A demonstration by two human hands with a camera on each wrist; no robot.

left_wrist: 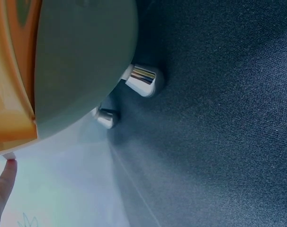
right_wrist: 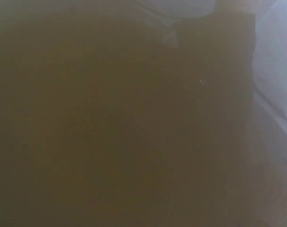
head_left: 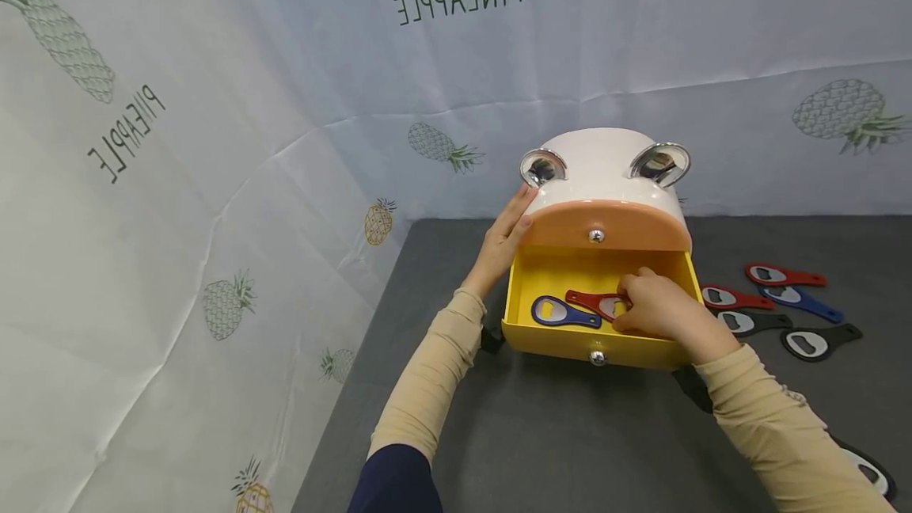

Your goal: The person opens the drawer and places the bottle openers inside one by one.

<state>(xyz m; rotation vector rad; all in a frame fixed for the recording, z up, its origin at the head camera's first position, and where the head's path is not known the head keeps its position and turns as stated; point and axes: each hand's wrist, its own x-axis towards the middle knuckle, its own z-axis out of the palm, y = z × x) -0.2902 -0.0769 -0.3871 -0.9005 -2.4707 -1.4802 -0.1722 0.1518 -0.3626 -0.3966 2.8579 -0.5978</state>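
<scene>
A white cabinet [head_left: 598,165] with silver ring-shaped eyes stands on the grey table, its yellow lower drawer [head_left: 556,345] pulled out. My left hand [head_left: 501,248] rests against the cabinet's left side, fingers extended; one fingertip [left_wrist: 10,166] shows at the lower left of the left wrist view. My right hand [head_left: 659,303] reaches into the drawer and pinches the round end of a red bottle opener [head_left: 591,302], its thumb and fingers on either side. A blue bottle opener [head_left: 580,317] lies flat to the left of it. The right wrist view is almost wholly blocked by a dark, blurred surface.
Several bottle openers lie right of the cabinet, among them a red one [head_left: 794,275], a blue one [head_left: 805,302] and a black one [head_left: 819,343]. Another black opener [head_left: 865,465] is partly behind my right sleeve. An orange upper drawer [head_left: 556,229] is closed. Pineapple-print cloth [head_left: 356,46] hangs behind.
</scene>
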